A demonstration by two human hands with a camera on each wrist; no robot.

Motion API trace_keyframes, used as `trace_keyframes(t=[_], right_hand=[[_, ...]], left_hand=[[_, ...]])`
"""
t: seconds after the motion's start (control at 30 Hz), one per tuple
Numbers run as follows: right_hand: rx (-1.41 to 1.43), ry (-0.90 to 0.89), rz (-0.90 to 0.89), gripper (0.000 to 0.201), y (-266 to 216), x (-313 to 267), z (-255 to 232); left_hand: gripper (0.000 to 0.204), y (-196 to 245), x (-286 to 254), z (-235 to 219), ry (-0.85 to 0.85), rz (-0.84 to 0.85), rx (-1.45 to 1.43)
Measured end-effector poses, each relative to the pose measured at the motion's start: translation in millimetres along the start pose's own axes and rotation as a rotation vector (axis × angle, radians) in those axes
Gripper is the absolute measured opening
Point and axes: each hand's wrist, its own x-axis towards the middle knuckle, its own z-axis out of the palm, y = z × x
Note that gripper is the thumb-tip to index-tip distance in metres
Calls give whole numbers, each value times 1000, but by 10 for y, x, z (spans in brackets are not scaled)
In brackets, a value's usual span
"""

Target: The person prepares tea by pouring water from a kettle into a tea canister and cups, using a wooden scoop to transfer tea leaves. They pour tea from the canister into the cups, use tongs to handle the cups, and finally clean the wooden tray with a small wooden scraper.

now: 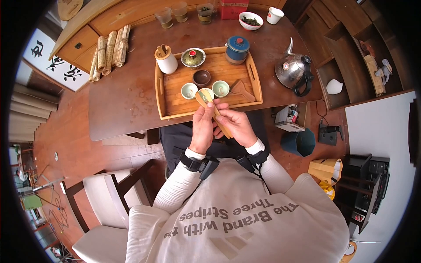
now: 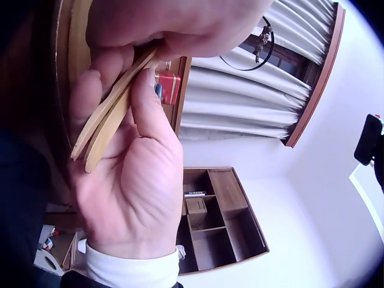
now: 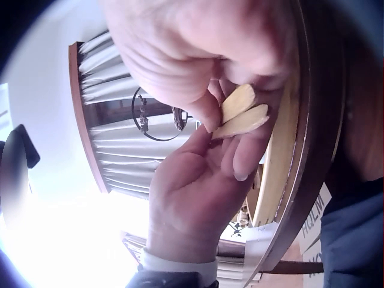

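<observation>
Two slim, flat bamboo tea utensils (image 1: 224, 127) lie close together between both hands, their wider far ends reaching over the tray's front edge. My left hand (image 1: 202, 131) pinches them with its thumb on top. From the other side my right hand (image 1: 239, 126) grips them, thumb and fingers around their middle. The near ends of the bamboo utensils (image 2: 103, 135) spread slightly apart in the left wrist view; in the right wrist view their blunt tips (image 3: 241, 102) stick out past the fingers. Just beyond stand pale green cups (image 1: 189, 90) on a wooden tray (image 1: 175, 107).
The tray also bears a white tool holder (image 1: 168, 63), a lidded bowl (image 1: 193, 58), a brown cup (image 1: 201, 78), a blue jar (image 1: 237, 51) and a triangular wooden piece (image 1: 242, 90). A metal kettle (image 1: 290, 72) stands right; bamboo scrolls (image 1: 109, 50) lie left.
</observation>
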Motion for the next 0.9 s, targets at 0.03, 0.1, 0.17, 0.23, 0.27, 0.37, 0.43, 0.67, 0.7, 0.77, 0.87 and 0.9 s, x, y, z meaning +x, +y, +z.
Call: trace_keyframes(t=[0.03, 0.1, 0.17, 0.23, 0.27, 0.37, 0.43, 0.67, 0.7, 0.77, 0.87, 0.9], right_hand=[[-70, -6, 0, 29, -25, -15, -12], [-143, -12, 0, 28, -27, -24, -22], [-58, 34, -10, 28, 8, -36, -31], [-117, 29, -8, 28, -17, -43, -77], [-173, 26, -10, 27, -37, -37, -102], [-177, 36, 1, 28, -67, -33, -129], [-205, 37, -24, 28, -84, -15, -127], [-345, 19, -23, 26, -97, 29, -138], [-345, 19, -23, 26, -119, 22, -126], [-515, 57, -171, 24, -205, 3, -72], [-727, 87, -318, 26, -196, -17, -174], [-729, 91, -312, 26, -194, -16, -198]], left_hand=[[41, -13, -15, -2, -8, -5, -4], [41, -32, -28, -8, -16, -10, -10], [41, -55, -42, -17, -39, -42, -34], [42, -64, -43, -15, -74, -38, -78], [43, -59, -33, -6, -112, -35, -117], [44, -68, -22, 55, -60, -21, -182], [42, -45, -27, 40, -93, 8, -128], [28, -28, 45, -30, -85, 44, -100], [28, -32, 53, -29, -86, 44, -100], [28, -35, 82, -18, -112, 61, -22], [30, -76, 75, 92, -66, 111, 16], [30, -71, 74, 93, -68, 105, 13]])
